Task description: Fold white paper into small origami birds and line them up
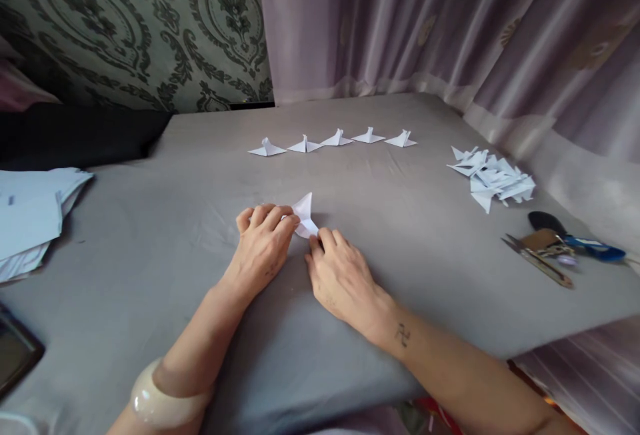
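Between my hands, low over the grey-covered table, is a folded white paper piece [305, 218] with a pointed flap standing up. My left hand [265, 241] closes over its left side, fingers curled and partly hiding it. The fingertips of my right hand [343, 268] are bent together at its lower right corner. Beyond my hands, several finished-looking origami paper birds [340, 138] stand in a row with their wings spread. To the right lies a heap of similar folded white paper pieces [495, 178].
Stacked white paper sheets [30, 221] lie at the left, with a black cloth [75, 135] behind. A dark-framed device [17, 351] sits at the lower left edge. On the right are small pointed scissors [540, 261] and a blue-handled tool [595, 248]. Purple curtains [400, 28] border the table.
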A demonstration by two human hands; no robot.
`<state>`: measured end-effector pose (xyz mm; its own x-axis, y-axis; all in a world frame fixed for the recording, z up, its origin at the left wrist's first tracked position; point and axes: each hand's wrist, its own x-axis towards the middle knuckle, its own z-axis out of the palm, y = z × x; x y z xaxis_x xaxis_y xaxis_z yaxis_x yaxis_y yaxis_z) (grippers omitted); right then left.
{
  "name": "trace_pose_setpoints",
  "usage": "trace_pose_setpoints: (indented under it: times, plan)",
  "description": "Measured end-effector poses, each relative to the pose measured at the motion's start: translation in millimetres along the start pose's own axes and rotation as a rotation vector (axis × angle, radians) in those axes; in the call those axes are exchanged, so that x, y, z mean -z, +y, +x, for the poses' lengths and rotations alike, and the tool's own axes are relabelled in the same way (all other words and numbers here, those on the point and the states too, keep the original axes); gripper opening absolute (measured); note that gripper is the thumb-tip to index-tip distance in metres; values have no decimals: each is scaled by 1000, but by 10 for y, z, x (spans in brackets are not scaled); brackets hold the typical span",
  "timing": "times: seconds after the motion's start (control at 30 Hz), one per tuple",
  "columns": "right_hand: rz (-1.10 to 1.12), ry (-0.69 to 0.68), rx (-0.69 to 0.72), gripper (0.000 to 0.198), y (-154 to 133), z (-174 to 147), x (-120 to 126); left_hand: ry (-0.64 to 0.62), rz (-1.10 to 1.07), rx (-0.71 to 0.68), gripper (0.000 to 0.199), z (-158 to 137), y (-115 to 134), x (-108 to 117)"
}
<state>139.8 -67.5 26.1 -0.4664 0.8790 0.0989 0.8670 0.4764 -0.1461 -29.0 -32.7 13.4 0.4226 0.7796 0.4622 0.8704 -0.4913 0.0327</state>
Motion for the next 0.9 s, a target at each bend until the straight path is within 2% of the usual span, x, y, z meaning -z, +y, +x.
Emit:
trace_pose_setpoints:
  times: [0.13, 0.23, 0.33, 0.43, 0.5, 0.6, 0.77, 0.9]
  plan:
    - [-5, 8, -24, 23, 63, 8, -2, 34, -10, 17, 15, -89, -59, 83]
    - [42, 95, -31, 15, 155, 96, -12, 39, -31, 17, 17, -137, -116, 74]
    - [43, 172, 52, 11, 227, 222, -52, 56, -88, 5, 20, -158, -175, -13]
    - [-35, 161, 168, 15, 242, 306, -111, 52, -129, 22, 20, -171, -216, -104]
    - [-109, 152, 199, 21, 223, 315, -127, 29, -125, 32, 23, -179, -217, -116]
    - [-208, 135, 162, 21, 172, 275, -93, -32, -103, 52, 31, -179, -161, -42]
    - [-291, 61, 145, 20, 113, 208, 1, -120, -135, 80, 24, -137, 15, 118]
    - [-307, 39, 157, 19, 109, 196, 18, -204, -115, 61, 25, -127, 94, 99]
